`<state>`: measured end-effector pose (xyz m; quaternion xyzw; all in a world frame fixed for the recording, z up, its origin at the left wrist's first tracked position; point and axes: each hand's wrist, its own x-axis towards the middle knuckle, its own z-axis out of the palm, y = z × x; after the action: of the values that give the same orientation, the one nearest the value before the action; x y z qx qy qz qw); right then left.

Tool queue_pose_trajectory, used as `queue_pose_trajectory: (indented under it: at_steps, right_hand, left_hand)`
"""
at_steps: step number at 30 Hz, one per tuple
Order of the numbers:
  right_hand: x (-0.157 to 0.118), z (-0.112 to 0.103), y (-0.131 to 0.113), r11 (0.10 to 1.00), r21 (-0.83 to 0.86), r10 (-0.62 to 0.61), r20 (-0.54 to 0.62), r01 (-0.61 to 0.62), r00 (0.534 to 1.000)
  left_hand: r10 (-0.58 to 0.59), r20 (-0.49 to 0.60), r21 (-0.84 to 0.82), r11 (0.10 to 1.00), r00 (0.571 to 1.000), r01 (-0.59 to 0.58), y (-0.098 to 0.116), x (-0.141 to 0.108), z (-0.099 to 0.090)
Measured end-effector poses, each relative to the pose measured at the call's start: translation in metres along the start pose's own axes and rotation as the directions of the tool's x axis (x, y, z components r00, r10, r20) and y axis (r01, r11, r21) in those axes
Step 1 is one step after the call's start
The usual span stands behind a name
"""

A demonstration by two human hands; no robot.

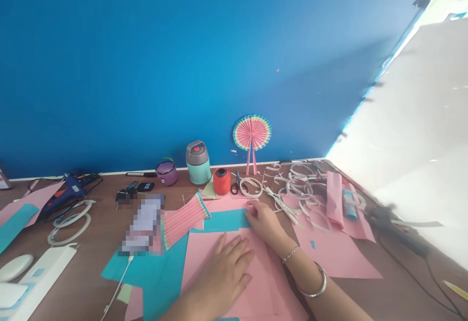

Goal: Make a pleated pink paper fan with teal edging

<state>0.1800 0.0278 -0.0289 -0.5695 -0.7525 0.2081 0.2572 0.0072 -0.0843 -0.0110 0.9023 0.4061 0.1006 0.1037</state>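
My left hand (226, 270) lies flat on a pink sheet of paper (268, 272), its fingers a little apart and pressing the sheet down. Just beyond it, my right hand (266, 219) has bent fingers drawn in toward the thumb. These fingertips meet the surface where a pink sheet and a blue sheet (224, 218) overlap. Whatever may be between them is too small to make out. More blue paper (166, 277) shows under the pink sheet on the left. A pleated pink strip (185, 219) with a yellow and blue edge lies beyond my left hand.
A round paper fan (252, 133) stands against the blue wall. Before it are a red spool (222, 181), scissors (234, 188) and a mint food jar (198, 165). White strip coils (300, 189) lie right. A phone (144, 223), glue gun (69, 189) and power strip (46, 277) lie left.
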Motion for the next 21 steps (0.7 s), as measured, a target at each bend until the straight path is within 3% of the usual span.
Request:
queue_pose_trajectory:
  at_steps: [7, 10, 13, 15, 17, 19, 21]
  right_hand:
    - [0.000, -0.002, -0.001, 0.996, 0.040, -0.079, -0.074, 0.082, 0.994]
    - [0.000, -0.009, 0.000, 0.990, 0.140, 0.020, -0.207, 0.009, 0.978]
    - [0.000, -0.020, 0.002, 0.943, 0.328, 0.185, -0.393, -0.051, 0.900]
    - [0.000, -0.028, 0.003, 0.863, 0.503, 0.311, -0.465, -0.042, 0.829]
    - [0.000, -0.033, 0.004, 0.741, 0.671, 0.409, -0.454, 0.002, 0.792]
    - [-0.001, -0.035, 0.003, 0.619, 0.784, 0.433, -0.394, 0.051, 0.811]
    - [-0.001, -0.033, 0.000, 0.514, 0.855, 0.398, -0.302, 0.062, 0.866]
  left_hand:
    - [0.015, 0.036, 0.005, 1.000, 0.999, -0.015, 0.007, 0.003, -0.012]
    - [0.005, 0.041, 0.003, 1.000, 0.999, -0.005, 0.007, 0.003, -0.013]
    - [-0.011, 0.024, -0.002, 1.000, 1.000, 0.011, 0.003, 0.000, -0.011]
    - [-0.017, 0.006, -0.021, 1.000, 1.000, 0.017, -0.001, -0.002, -0.007]
    - [-0.031, -0.006, -0.077, 0.997, 0.999, 0.031, -0.005, -0.004, -0.002]
    - [-0.082, -0.021, -0.195, 0.978, 0.996, 0.076, -0.007, -0.005, 0.005]
    - [-0.225, -0.066, -0.387, 0.904, 0.972, 0.183, -0.010, -0.004, 0.010]
